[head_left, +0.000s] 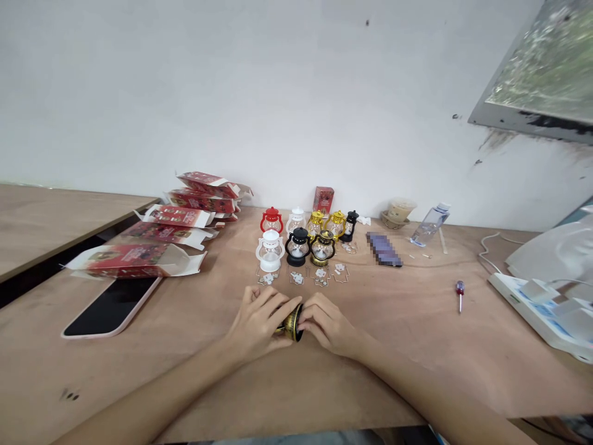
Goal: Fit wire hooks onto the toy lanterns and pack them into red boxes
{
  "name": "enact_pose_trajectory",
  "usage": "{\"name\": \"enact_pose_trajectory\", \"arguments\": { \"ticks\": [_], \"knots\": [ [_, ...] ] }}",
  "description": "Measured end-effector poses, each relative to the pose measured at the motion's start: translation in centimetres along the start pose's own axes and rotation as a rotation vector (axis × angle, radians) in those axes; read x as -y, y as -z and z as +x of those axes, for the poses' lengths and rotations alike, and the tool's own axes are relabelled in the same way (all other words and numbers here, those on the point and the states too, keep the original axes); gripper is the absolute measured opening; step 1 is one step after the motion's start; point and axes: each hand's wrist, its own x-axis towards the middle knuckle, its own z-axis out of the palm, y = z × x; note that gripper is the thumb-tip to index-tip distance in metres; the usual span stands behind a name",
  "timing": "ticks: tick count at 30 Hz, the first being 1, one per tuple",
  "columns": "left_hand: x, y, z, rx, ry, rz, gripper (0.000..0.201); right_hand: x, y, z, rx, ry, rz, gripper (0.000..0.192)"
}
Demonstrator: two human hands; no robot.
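Observation:
Both hands meet at the middle of the wooden table (417, 346) around a small black-and-gold toy lantern (293, 323) lying on its side. My left hand (259, 321) grips its left part, my right hand (327, 324) grips the right end. Most of the lantern is hidden by my fingers. Just beyond stand several miniature lanterns: a white one (270, 250), a black one (298, 246), a gold-black one (322, 248), a red one (271, 220). Small wire handles and white bits (296, 277) lie in front of them.
Flat red-and-white cartons (139, 259) are piled at the left, above a dark phone (111, 307). A small red box (323, 199), a cup (399, 211), a water bottle (428, 225) and a red-handled screwdriver (459, 294) sit to the right. White equipment (551, 296) fills the right edge.

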Motion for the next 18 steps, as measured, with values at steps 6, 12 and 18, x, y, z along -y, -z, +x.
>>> {"name": "enact_pose_trajectory", "arguments": {
  "ticks": [6, 12, 18],
  "knots": [
    [-0.05, 0.17, 0.21, 0.020, -0.011, -0.018, 0.039, 0.02, 0.20, -0.01, 0.041, 0.012, -0.003, 0.007],
    [-0.11, 0.23, 0.35, 0.002, -0.016, -0.041, 0.038, -0.05, 0.16, 0.08, 0.028, 0.036, -0.005, 0.007],
    [-0.03, 0.21, 0.37, -0.009, 0.003, -0.045, 0.039, 0.03, 0.09, 0.13, -0.019, 0.053, -0.017, 0.006]
  ]
}}
